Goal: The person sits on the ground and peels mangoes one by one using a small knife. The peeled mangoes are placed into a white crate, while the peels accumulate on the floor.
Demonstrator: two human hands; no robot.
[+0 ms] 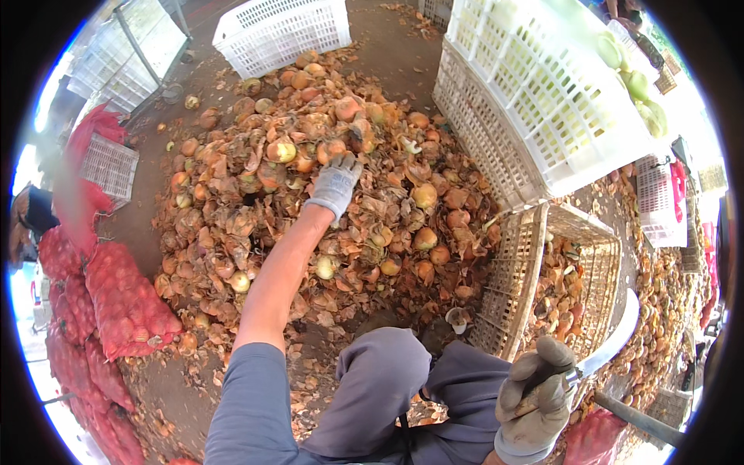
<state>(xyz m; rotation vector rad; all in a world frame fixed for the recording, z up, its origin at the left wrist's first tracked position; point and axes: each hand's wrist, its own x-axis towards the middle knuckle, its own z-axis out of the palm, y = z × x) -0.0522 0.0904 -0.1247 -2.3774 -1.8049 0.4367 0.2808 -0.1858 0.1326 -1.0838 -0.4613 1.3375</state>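
My left hand [336,185], in a grey knit glove, reaches onto a heap of onions and dry skins [290,215]. Its fingertips touch a brown onion [330,150]; whether they grip it is hidden. Close by lies a cut onion [281,150] with pale flesh showing. At the lower right, my right hand [535,401], in a soiled glove, is closed around the wooden handle [526,404] of a curved knife. The knife's bright blade [616,334] points up and away, beside a worn plastic crate [523,279] with onions and skins inside.
A white crate [285,36] stands behind the heap. Stacked crates [523,87] rise at right, the upper one holding pale green produce. Red mesh sacks [131,302] of onions lie at left. A small white cup [457,319] sits near my knees. More onions [657,308] spread at far right.
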